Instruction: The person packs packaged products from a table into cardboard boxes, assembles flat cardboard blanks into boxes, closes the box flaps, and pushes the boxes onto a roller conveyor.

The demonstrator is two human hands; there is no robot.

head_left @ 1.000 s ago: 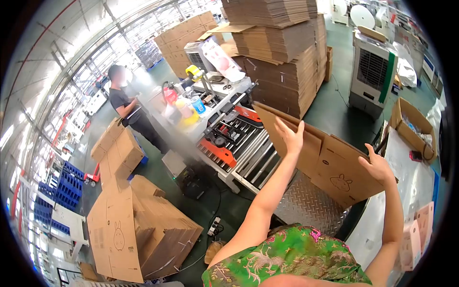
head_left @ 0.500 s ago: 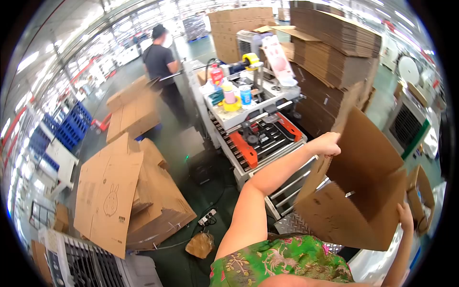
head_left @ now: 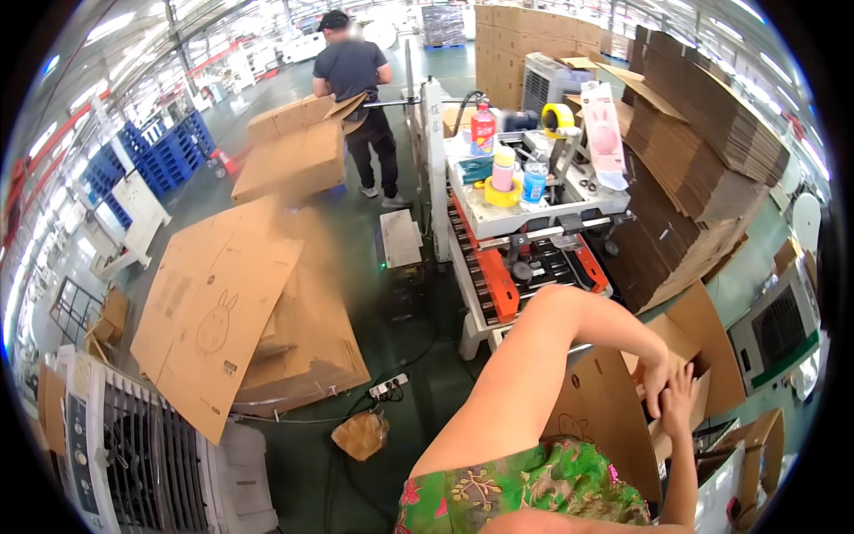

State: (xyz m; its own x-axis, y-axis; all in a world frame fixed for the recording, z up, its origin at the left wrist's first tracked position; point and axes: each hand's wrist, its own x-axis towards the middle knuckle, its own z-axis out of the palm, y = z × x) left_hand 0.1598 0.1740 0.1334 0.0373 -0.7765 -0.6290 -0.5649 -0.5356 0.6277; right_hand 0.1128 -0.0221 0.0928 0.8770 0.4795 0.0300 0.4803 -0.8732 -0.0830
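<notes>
An opened cardboard box (head_left: 609, 400) stands at the lower right, with a rabbit outline printed on its near side and a raised flap at its far right. My left hand (head_left: 654, 378) reaches over the box's opening with its fingers bent downward; whether they grip a flap cannot be made out. Right beside it, my right hand (head_left: 680, 396) lies over the inner flaps with its fingers stretched out. The two hands nearly touch. Left of the box is a roller machine (head_left: 507, 276) with orange plates.
Bottles and yellow tape share the machine's top shelf (head_left: 498, 218). Flat cardboard stacks (head_left: 703, 169) rise behind it. More flat cardboard (head_left: 222, 303) lies at left, near an air cooler (head_left: 151, 454). A person (head_left: 351, 89) stands behind a carton (head_left: 294, 156). A power strip (head_left: 389, 386) is on the floor.
The folded cardboard has been opened into a box and lowered at the right. Both hands have come together over its opening. The view has swung, and the person stands by the carton.
</notes>
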